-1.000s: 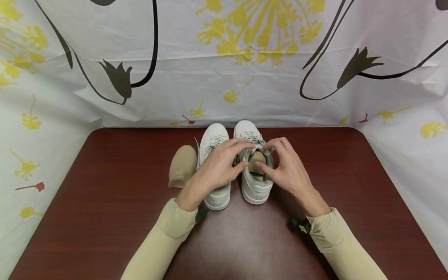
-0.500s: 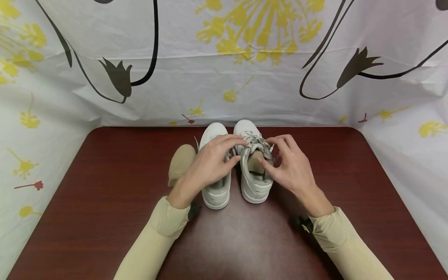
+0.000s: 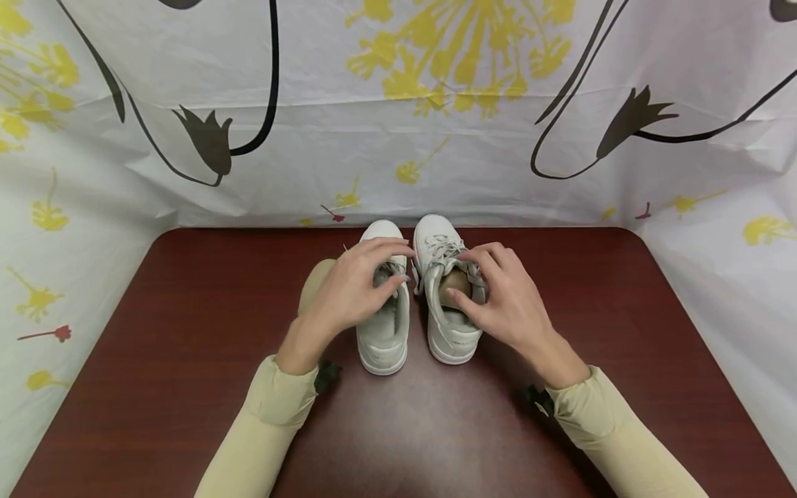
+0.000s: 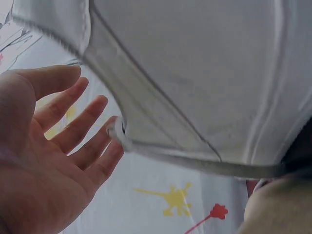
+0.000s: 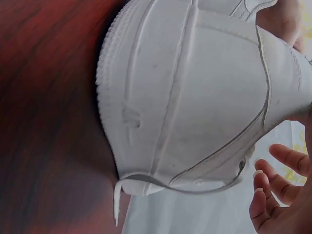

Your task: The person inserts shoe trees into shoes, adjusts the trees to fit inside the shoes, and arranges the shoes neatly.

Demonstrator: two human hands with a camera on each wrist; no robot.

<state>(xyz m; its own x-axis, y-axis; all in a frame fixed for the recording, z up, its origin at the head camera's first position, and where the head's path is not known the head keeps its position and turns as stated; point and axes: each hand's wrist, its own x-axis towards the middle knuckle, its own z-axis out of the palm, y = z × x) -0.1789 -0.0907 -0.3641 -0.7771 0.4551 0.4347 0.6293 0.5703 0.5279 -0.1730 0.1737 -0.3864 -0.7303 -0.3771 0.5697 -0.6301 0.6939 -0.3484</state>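
Two white lace-up sneakers stand side by side, toes away from me. My left hand [image 3: 351, 287] hovers over the left sneaker [image 3: 382, 349], its thumb and fingers apart with nothing between them. In the left wrist view its relaxed fingers [image 4: 80, 122] lie beside the pale shoe upper [image 4: 185, 73]. My right hand [image 3: 513, 297] is at the opening of the right sneaker [image 3: 445, 335], fingers near the laces and thumb over the opening. Inside that shoe sits a tan shoe insert [image 3: 456, 282]. A second tan insert [image 3: 313, 283] lies left of the pair, partly behind my left hand.
The sneakers stand on a dark red-brown table [image 3: 156, 360], near its back edge. A white sheet [image 3: 311, 194] with yellow and grey flower prints hangs behind and along both sides. A lace end [image 5: 117, 202] dangles beside the right sneaker.
My left hand has moved left from the right sneaker to over the left one, now covering part of the loose insert. The right hand has stayed near the right sneaker's opening.
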